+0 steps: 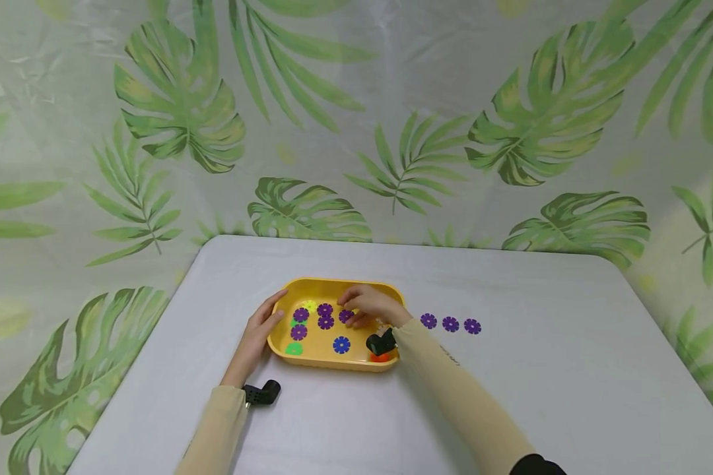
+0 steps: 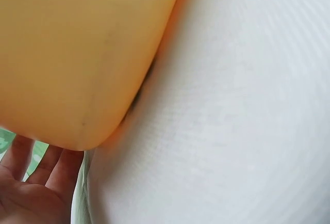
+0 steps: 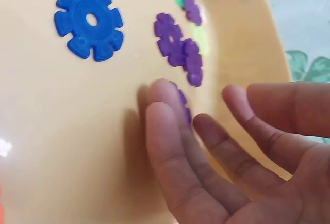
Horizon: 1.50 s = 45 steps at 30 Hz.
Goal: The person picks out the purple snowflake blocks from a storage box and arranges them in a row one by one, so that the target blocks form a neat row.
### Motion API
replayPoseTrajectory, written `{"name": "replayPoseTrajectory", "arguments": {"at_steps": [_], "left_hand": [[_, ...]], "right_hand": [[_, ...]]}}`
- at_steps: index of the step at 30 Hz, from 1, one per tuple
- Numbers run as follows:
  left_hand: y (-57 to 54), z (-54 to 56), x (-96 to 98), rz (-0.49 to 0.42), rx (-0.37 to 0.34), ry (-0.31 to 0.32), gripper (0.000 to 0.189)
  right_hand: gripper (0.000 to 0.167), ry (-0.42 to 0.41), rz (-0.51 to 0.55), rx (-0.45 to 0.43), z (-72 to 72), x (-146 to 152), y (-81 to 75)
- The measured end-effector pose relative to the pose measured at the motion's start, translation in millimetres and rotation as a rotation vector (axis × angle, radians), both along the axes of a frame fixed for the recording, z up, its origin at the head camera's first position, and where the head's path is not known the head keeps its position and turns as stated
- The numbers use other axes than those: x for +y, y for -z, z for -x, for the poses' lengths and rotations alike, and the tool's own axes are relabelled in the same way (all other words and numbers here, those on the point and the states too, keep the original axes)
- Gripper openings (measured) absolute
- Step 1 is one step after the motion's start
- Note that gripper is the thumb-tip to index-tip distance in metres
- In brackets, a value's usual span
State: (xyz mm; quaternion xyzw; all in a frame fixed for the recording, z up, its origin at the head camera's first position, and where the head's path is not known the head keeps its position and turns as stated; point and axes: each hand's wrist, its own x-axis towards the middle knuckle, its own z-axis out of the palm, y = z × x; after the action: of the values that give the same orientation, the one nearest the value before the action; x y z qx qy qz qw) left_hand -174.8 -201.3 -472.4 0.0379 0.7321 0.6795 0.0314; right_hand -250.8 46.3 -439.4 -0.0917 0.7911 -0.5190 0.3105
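Note:
A yellow tray [image 1: 321, 362] holds purple snowflake discs [image 1: 325, 322], a blue snowflake disc [image 1: 341, 344] and green discs [image 1: 294, 348]. At its left end my left hand [image 1: 258, 333] grips the rim, thumb over the edge; the left wrist view shows its fingers [image 2: 59, 175] against the outer wall. My right hand [image 1: 373, 305] reaches into the tray from the right, palm toward the discs. Its fingers are bent and spread, with nothing between them. In the right wrist view, two fingertips [image 3: 162, 123] are right beside a purple disc [image 3: 183, 105] that they partly hide.
To the right of the tray, three purple discs [image 1: 450, 324] lie in a row on the white table [image 1: 570, 369]. An orange-red piece [image 1: 381, 357] sits in the tray's front right corner, partly under the right wrist camera. A leaf-patterned curtain [image 1: 404, 132] hangs behind the table.

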Motion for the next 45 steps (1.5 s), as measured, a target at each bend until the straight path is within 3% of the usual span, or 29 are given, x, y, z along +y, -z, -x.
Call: {"name": "replayPoseTrajectory", "arguments": {"at_steps": [5,13,22,29,33,45], "left_hand": [[-0.4,0.1,0.7,0.0,0.0,0.0,0.045],[-2.1,0.0,1.5,-0.001,0.002,0.005,0.045],[-2.5,0.3,2.2,-0.008,0.002,0.011,0.045],[-3.0,-0.3,2.2,-0.007,-0.004,0.009,0.045],[-3.2,-0.7,1.6,-0.006,-0.005,0.008,0.045],[-3.7,-1.4,1.6,-0.011,-0.014,0.006,0.045]], "right_hand": [[0.023,-0.007,-0.038,-0.006,-1.7,-6.0,1.0],[0.016,-0.029,-0.105,0.055,-4.8,-9.1,1.7],[0.018,-0.072,-0.071,0.07,-0.7,18.4,-10.4],[0.021,-0.086,0.022,0.071,2.5,69.5,-22.5],[0.021,-0.05,0.055,0.066,1.9,108.5,-23.9],[0.025,0.135,0.042,0.068,-16.8,233.9,2.3]]}}
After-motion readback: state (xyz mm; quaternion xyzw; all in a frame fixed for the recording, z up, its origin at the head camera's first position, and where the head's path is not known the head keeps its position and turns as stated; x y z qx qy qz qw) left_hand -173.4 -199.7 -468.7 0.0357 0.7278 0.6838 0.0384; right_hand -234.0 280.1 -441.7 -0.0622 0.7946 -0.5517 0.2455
